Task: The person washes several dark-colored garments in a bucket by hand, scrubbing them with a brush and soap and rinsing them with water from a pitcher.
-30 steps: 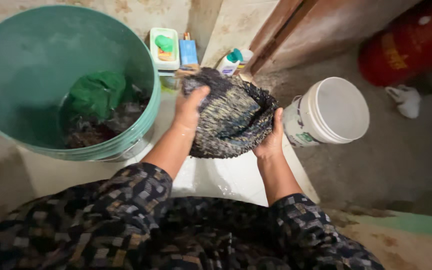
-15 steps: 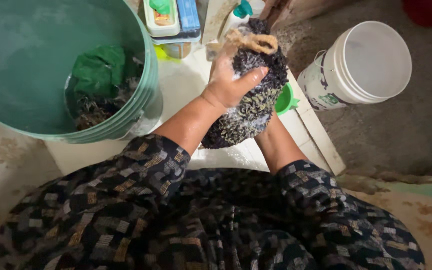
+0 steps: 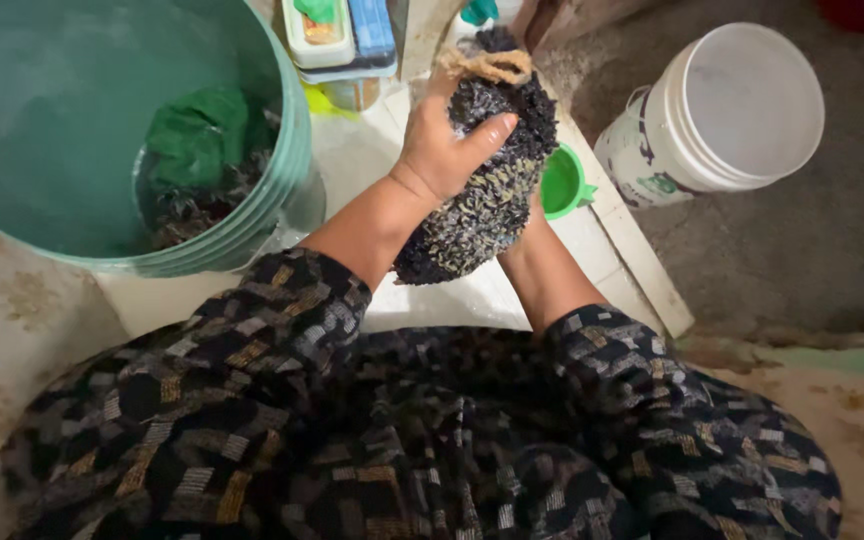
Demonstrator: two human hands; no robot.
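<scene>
Left hand (image 3: pixel 444 150) grips the bunched dark knitted cloth (image 3: pixel 482 190) over the white slab's (image 3: pixel 602 215) far edge, wringing; right hand hidden beneath, grip unclear; the next squeeze needs a firmer twist

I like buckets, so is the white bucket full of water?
No, the white bucket lies tipped on its side on the floor, its opening closed by a white lid.
</scene>
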